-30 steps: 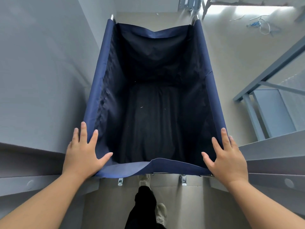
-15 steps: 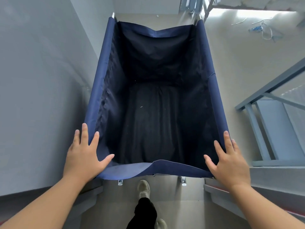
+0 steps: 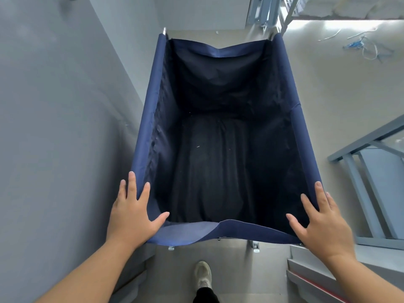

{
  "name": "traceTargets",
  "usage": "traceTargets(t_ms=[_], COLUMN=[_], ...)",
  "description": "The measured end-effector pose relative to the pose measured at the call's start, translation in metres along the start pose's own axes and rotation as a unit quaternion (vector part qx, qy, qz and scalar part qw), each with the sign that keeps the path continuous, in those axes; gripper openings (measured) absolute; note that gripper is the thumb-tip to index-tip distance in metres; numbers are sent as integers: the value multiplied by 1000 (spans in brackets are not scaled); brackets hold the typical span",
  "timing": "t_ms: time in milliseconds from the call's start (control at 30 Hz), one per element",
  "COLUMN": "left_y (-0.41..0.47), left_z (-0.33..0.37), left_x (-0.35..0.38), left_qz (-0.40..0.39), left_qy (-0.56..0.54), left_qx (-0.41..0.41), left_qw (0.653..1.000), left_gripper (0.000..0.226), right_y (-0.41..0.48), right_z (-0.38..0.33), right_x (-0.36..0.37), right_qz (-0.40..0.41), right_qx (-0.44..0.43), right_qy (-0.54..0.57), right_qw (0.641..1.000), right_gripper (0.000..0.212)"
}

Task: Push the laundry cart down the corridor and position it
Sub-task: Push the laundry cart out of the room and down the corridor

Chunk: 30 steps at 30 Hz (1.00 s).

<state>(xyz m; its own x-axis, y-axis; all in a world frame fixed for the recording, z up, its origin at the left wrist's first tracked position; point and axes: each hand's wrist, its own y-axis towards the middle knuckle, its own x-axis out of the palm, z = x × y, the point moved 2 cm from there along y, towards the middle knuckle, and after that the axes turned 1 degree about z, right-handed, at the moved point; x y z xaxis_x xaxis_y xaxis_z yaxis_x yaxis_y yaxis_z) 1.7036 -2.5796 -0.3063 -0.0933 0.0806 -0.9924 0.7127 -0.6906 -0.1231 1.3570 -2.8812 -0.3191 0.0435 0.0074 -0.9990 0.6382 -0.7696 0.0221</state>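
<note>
The laundry cart [image 3: 147, 136] is a deep navy fabric bin on a metal frame, and it fills the middle of the view with nothing visible in its dark inside. My left hand [image 3: 131, 217] lies on its near left corner, with the thumb along the near rim and the fingers stretched along the outside. My right hand [image 3: 321, 221] lies the same way on the near right corner. Both palms press on the fabric rim.
A grey wall [image 3: 54, 127] runs close along the cart's left side. A grey metal frame [image 3: 367, 182] stands to the right, and a low grey step [image 3: 312, 278] lies by my right wrist. Loose cables [image 3: 363, 44] lie on the beige floor far right. My shoe [image 3: 203, 276] is behind the cart.
The cart and I have moved forward. The grey ledges on both sides have slid back past my arms. My hands keep their places on the corners.
</note>
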Motion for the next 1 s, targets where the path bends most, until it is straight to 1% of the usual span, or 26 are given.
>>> traceTargets(t_ms=[100, 367, 433, 533, 600, 700, 800, 900, 1000], left_y=[20, 69, 82, 105, 121, 143, 164, 184, 204], left_z=[-1, 5, 8, 10, 11, 12, 15, 19, 21], left_x=[-1, -6, -7, -9, -11, -12, -16, -22, -25], left_qz=[0, -2, 0, 1, 0, 0, 5, 3, 2], left_qy=[-4, -5, -4, -5, -1, 5, 9, 10, 9], left_qx=[-2, -7, -6, -4, -2, 0, -2, -9, -13], left_qw=[1000, 1000, 1000, 1000, 1000, 1000, 1000, 1000, 1000], left_gripper=[100, 101, 101, 100, 100, 99, 96, 99, 95], right_y=[20, 73, 88, 113, 130, 153, 176, 200, 222], right_z=[-2, -4, -4, -7, -9, -10, -8, -7, -6], right_x=[1, -2, -4, -7, -8, -7, -4, -3, -1], right_qz=[9, 9, 21, 18, 14, 6, 3, 0, 1], right_qx=[-8, -9, -10, -15, -15, -11, -14, -23, -26], right_qy=[-4, 9, 10, 8, 8, 12, 17, 15, 18], right_qw=[1000, 1000, 1000, 1000, 1000, 1000, 1000, 1000, 999], right_gripper=[60, 66, 64, 73, 75, 65, 63, 73, 76])
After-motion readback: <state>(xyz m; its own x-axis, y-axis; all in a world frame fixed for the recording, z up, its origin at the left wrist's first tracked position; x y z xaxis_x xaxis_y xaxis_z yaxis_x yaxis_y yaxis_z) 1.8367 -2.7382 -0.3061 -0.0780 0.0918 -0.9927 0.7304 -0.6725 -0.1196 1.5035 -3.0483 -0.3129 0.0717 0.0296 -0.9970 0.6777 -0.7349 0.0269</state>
